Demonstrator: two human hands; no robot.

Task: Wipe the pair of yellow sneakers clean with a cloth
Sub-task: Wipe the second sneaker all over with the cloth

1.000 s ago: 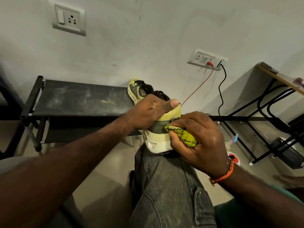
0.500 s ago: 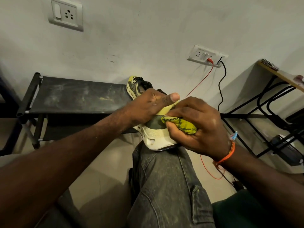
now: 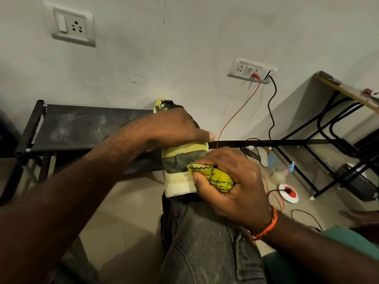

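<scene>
One yellow mesh sneaker point(image 3: 184, 158) rests heel-up on your knee, clamped by your left hand point(image 3: 174, 130). Your right hand point(image 3: 231, 181) grips the bunched yellow cloth point(image 3: 211, 176); wipe the heel with short, firm strokes.

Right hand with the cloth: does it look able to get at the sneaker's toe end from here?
Probably not directly. The left hand covers the sneaker upper, hiding the far end; the right hand and cloth sit at the near end.

The yellow sneaker point(image 3: 184, 158) stands heel-up on my knee, its heel patch dark olive; the bunched yellow cloth point(image 3: 213, 178) presses its pale sole.
</scene>
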